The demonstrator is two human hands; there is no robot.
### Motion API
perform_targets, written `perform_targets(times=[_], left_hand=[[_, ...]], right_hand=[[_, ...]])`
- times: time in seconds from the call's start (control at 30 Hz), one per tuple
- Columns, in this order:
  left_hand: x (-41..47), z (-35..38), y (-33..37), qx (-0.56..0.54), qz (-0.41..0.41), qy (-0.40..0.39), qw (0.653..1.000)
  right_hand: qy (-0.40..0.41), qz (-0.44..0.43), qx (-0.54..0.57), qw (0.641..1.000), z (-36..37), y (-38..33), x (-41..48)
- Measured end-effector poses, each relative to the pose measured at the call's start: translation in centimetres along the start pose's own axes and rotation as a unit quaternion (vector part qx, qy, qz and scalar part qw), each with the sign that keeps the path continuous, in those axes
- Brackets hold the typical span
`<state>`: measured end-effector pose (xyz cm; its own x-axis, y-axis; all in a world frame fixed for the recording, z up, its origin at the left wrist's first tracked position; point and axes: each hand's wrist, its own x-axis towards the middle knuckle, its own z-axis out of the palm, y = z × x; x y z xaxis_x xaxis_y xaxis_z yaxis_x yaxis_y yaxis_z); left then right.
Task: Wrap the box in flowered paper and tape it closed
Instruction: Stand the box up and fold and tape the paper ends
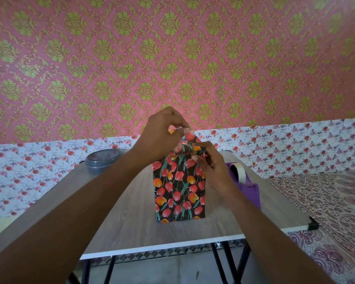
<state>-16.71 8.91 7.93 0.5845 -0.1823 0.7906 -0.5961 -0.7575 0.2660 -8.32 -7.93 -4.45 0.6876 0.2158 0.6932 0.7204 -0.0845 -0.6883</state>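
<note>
While the left hand (160,136) pinches the paper flap (190,136) atop the box (178,191), the right hand (211,167) pinches a side fold (194,149); tape (238,171) probably comes next.

Head view, close, facing box (178,191).

The wooden table (131,228) bears wrapped box (178,191), lidded tub (101,160), purple tape dispenser (248,183).

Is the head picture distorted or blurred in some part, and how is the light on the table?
Head view: the wide lens stretches the forearms toward the lower corners. Head view: the light is soft and even, with no glare and no hard shadow on the table. Head view: the flowered paper is sharp, while the left hand and right hand pinching its top look slightly soft.
</note>
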Motion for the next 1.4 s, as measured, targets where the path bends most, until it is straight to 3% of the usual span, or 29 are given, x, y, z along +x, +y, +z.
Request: perform_targets(times=[0.13, 0.2, 0.33, 0.43, 0.7, 0.8, 0.97, 1.23, 1.3, 1.4], left_hand=[[3.1, 0.5, -0.8, -0.037, -0.056, -0.12, 0.991], [4.3, 1.4, -1.4, -0.005, -0.057, -0.134, 0.989], [5.4, 3.0, -2.4, -0.046, -0.18, -0.198, 0.962], [5.7, 4.1, -3.4, 0.011, -0.178, -0.229, 0.957], [6.0, 4.7, -4.6, -0.014, -0.142, -0.182, 0.973], [6.7, 4.8, -5.0, -0.071, -0.2, -0.152, 0.965], [7.7, 5.4, -5.2, -0.173, -0.355, -0.083, 0.915], [6.3, 4.5, -7.8, -0.331, -0.299, -0.031, 0.894], [6.6, 4.2, -7.8, -0.31, -0.29, -0.033, 0.905], [7.1, 3.3, -7.0, -0.207, -0.281, -0.125, 0.929]], right_hand=[[0.005, -0.026, -0.029, 0.999, 0.0, -0.4, -0.4], [0.014, -0.038, -0.039, 0.998, 0.1, -0.6, -0.7], [0.026, -0.021, -0.036, 0.999, 0.4, -0.5, -1.1], [0.025, -0.004, -0.019, 0.999, 0.4, -0.5, -1.2], [0.02, -0.01, -0.01, 1.0, 0.3, -0.2, -1.4], [0.022, -0.003, -0.007, 1.0, 0.4, -0.1, -1.5], [0.022, -0.009, -0.001, 1.0, 0.3, 0.0, -1.3], [0.022, -0.023, 0.013, 0.999, 0.3, 0.2, -1.1], [0.022, -0.026, 0.007, 0.999, 0.3, 0.3, -1.1], [0.023, -0.031, 0.007, 0.999, 0.1, 0.2, -0.9]])
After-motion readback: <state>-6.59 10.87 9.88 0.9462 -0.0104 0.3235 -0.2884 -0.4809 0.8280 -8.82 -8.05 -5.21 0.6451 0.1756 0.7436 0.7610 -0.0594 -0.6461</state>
